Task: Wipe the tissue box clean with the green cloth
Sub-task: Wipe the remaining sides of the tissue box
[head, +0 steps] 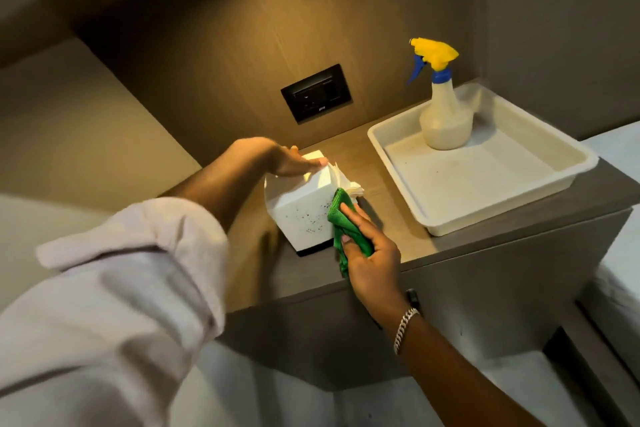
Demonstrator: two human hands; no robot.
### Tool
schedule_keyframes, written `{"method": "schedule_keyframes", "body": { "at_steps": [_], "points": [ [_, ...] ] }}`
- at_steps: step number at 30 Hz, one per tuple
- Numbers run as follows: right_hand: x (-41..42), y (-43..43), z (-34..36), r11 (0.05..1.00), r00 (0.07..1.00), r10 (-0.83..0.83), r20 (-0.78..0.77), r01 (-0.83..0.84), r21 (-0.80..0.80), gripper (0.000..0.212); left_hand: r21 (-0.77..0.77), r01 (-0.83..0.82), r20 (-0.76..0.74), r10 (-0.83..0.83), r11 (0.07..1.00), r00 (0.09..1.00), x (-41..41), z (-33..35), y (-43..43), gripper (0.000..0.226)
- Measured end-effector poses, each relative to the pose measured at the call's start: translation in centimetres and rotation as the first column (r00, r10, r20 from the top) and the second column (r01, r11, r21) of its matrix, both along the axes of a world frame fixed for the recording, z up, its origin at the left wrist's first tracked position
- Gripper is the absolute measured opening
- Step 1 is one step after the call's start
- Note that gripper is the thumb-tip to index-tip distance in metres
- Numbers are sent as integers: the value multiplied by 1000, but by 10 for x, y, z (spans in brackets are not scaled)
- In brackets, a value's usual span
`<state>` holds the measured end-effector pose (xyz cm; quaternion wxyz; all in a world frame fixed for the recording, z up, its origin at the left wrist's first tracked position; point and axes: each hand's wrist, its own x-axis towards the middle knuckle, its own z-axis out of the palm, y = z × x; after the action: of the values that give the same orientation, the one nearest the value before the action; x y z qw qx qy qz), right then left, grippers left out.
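A white cube tissue box (300,215) with a dark base lies tipped on the wooden ledge, its near face speckled with small reddish spots. A tissue (349,184) sticks out of its right side. My left hand (289,159) rests flat on the box's upper edge and holds it steady. My right hand (370,253) grips a folded green cloth (341,215) and presses it against the box's right edge.
A white plastic tray (512,184) sits to the right on the ledge, with a spray bottle (445,114) with a yellow and blue trigger standing in it. A black wall socket (316,92) is behind the box. The ledge's front edge (311,291) runs below my hands.
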<state>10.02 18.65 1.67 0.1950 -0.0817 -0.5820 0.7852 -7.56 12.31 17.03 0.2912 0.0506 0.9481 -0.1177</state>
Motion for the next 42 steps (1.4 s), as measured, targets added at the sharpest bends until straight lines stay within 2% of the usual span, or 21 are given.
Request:
{"method": "schedule_keyframes", "body": {
  "at_steps": [1, 3, 6, 7, 9, 11, 13, 16, 21, 23, 25, 31, 34, 37, 40, 42],
  "points": [
    [0, -1, 0, 1000, 1000, -17, 1, 17, 11, 59, -7, 178, -45, -178, 984, 983, -3, -5, -8, 88],
    [-1, -4, 1, 999, 999, -40, 8, 40, 38, 59, 12, 472, -128, -467, 881, 875, -11, -14, -26, 83],
    [-6, -13, 3, 995, 996, -90, 26, 89, 52, 54, 32, 799, -257, -768, 601, 587, -27, -25, -48, 71],
    [-8, -18, 4, 990, 991, -129, 26, 127, 53, 52, 55, 863, -301, -816, 502, 494, -32, -30, -50, 67],
    [-13, -34, 6, 969, 971, -239, 21, 237, 69, 52, 133, 923, -355, -852, 361, 384, -40, -38, -50, 62],
    [-16, -62, 7, 932, 940, -342, 4, 338, 132, 55, 242, 931, -385, -854, 274, 351, -47, -47, -49, 61],
    [-18, -97, 2, 916, 938, -346, -17, 341, 213, 63, 311, 923, -415, -841, 227, 347, -51, -52, -48, 61],
    [-17, -139, -9, 913, 944, -331, 12, 317, 259, 73, 351, 915, -452, -820, 199, 352, -57, -60, -49, 63],
    [-30, -110, 1, 802, 817, -577, -14, 569, 181, 62, 371, 911, -463, -814, 182, 352, -59, -62, -49, 64],
    [-42, -95, 11, 783, 793, -609, -8, 603, 152, 59, 377, 906, -468, -805, 190, 363, -57, -61, -49, 63],
    [-48, -104, 15, 763, 780, -625, -16, 616, 196, 60, 387, 902, -467, -803, 192, 371, -56, -60, -49, 63],
    [-35, -165, 1, 781, 836, -547, -35, 525, 337, 73, 400, 891, -450, -800, 216, 396, -53, -59, -48, 66],
    [-29, -147, -2, 780, 831, -553, -65, 543, 311, 71, 399, 892, -455, -799, 213, 395, -52, -60, -48, 66],
    [-37, -113, 3, 760, 790, -613, -30, 599, 251, 65, 399, 889, -456, -793, 223, 404, -54, -59, -49, 66],
    [-44, -108, 2, 738, 786, -617, -47, 598, 313, 62, 403, 886, -457, -789, 228, 411, -54, -61, -48, 64],
    [-42, -127, -4, 745, 808, -587, -53, 564, 355, 68, 407, 884, -462, -783, 231, 417, -54, -61, -48, 64]
  ]
}}
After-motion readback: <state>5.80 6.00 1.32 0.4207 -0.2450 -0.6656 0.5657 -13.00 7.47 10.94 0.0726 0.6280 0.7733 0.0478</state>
